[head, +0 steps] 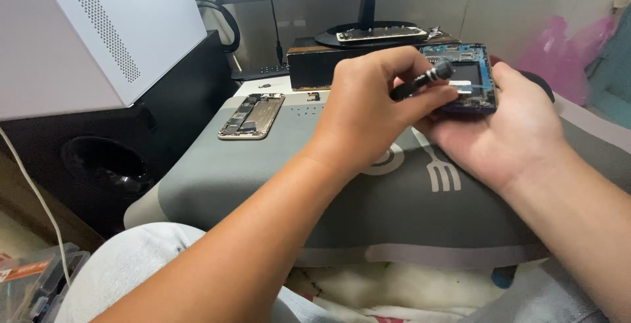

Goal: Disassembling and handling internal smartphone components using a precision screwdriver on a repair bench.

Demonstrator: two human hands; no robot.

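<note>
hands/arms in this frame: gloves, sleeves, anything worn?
Both are bare. The left hand and right hand have no gloves, and no rings or watch show on what is in view. Both forearms are uncovered as far as the frame edge, with no sleeve, wrist strap or cable in sight. Fingernails are short and plain where visible.

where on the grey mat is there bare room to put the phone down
Bare mat lies between the opened gold phone and the left hand, and along the near edge under the forearms. It is crowded at the far right, where the right hand holds the opened blue phone and the left hand works a screwdriver.
</note>
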